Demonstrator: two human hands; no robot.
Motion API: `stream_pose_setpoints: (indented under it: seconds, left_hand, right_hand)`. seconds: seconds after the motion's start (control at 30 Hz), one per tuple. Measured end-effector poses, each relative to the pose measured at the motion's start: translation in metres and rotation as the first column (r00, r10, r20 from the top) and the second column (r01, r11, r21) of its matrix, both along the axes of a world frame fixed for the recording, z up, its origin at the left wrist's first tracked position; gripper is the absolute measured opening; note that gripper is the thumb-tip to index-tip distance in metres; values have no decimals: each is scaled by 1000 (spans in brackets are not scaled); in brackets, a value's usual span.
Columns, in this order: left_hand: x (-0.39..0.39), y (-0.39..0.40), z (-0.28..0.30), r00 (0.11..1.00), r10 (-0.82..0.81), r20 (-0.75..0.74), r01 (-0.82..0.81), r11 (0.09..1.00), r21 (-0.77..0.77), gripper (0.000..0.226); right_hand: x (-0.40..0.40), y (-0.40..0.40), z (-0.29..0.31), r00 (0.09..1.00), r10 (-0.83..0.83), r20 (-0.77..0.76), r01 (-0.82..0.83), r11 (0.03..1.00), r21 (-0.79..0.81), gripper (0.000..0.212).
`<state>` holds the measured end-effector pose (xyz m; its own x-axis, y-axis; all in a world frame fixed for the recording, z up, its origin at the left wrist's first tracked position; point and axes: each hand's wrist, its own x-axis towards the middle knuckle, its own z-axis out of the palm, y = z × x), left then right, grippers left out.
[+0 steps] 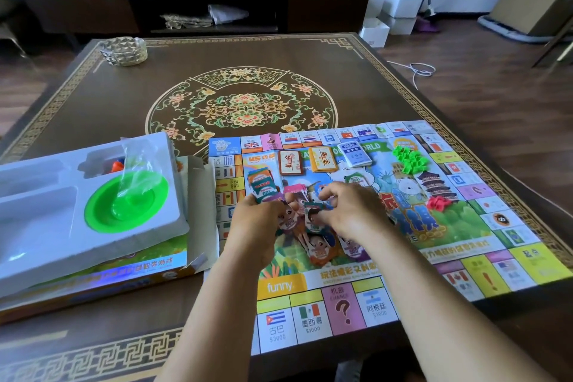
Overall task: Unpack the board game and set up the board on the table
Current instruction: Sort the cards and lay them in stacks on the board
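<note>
Head view: left hand [254, 220], right hand [350, 214] cover paper money [316, 245].

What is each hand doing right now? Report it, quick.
Left hand: fingers curled round a bundle of play money.
Right hand: fingers pinching the same play money.

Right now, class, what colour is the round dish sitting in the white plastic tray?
Bright green. The round dish shows best in the head view, in the white tray.
</note>
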<state>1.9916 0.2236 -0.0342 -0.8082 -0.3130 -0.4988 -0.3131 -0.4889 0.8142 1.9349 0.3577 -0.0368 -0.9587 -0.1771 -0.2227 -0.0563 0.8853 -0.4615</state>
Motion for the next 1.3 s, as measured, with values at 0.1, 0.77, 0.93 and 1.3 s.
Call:
stream_pose_setpoints:
  seconds: [0.1,0.77,0.93,1.3]
  left_hand:
    - [-1,0,-1,1000,-1,-19,1,1000,-2,22]
    - [-1,7,-8,995,-98,-3,98,990,-101,15]
    - [-1,20,-7,984,-170,-51,165,982,-87,12]
    - [-7,60,-7,949,-309,-56,306,950,-54,12]
  right_hand:
    - [-7,-9,-2,994,114,-3,-112,985,132,39]
    - [-9,18,35,977,4,212,66,943,-325,8]
    - [-5,44,37,960,-202,194,272,843,-465,3]
    - [-11,92,8,965,-257,59,262,960,-101,7]
